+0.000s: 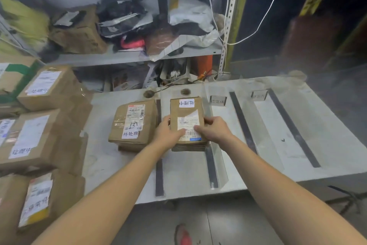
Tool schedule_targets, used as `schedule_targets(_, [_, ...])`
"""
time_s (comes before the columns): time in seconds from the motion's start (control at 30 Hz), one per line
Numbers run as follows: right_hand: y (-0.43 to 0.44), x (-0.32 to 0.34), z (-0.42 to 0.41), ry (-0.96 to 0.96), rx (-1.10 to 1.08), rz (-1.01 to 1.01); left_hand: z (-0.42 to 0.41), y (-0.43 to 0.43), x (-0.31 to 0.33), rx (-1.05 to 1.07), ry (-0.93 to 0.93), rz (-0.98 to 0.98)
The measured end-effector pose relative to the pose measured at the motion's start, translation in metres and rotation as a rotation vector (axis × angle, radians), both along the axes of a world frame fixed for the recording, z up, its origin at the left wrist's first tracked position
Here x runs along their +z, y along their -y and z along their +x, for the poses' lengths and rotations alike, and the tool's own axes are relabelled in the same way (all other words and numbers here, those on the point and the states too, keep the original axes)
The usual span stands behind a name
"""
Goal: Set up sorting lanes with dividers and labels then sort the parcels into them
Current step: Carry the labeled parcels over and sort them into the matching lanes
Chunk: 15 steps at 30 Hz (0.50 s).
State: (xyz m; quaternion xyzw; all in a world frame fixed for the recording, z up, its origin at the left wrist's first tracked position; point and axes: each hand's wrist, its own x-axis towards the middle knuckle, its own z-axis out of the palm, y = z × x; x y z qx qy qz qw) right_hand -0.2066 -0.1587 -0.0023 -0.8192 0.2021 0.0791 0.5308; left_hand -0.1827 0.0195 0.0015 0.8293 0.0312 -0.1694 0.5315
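Brown parcel (white label at its far end), lying on table in lane between clear dividers, left hand gripping left edge, right hand gripping right edge, second parcel in next lane leftward.

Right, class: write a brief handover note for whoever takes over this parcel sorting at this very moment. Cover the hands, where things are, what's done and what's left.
Hands: the left hand and right hand grip opposite sides of the brown cardboard parcel with a white handwritten label. It is in the second lane from the left on the white table.
A taped brown cardboard parcel lies in the first lane.
Done: dark divider strips are laid, small label stands are at the far end of the lanes to the right, and one parcel is placed.
To do: release the held parcel, then sort the stacked brown cardboard parcels beside the table on the left.
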Motion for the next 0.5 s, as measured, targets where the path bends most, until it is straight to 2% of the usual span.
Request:
schedule_targets(0.1, [0.003, -0.009, 0.012, -0.027, 0.023, -0.063, 0.018, 0.009, -0.020, 0.009, -0.039, 0.073])
schedule_targets(0.3, [-0.008, -0.038, 0.040, -0.139, -0.004, -0.179, 0.047, 0.035, -0.053, 0.139, -0.211, 0.056])
schedule_targets(0.5, [-0.013, -0.069, 0.058, -0.199, -0.026, -0.151, 0.063, 0.042, -0.081, 0.243, -0.248, 0.020])
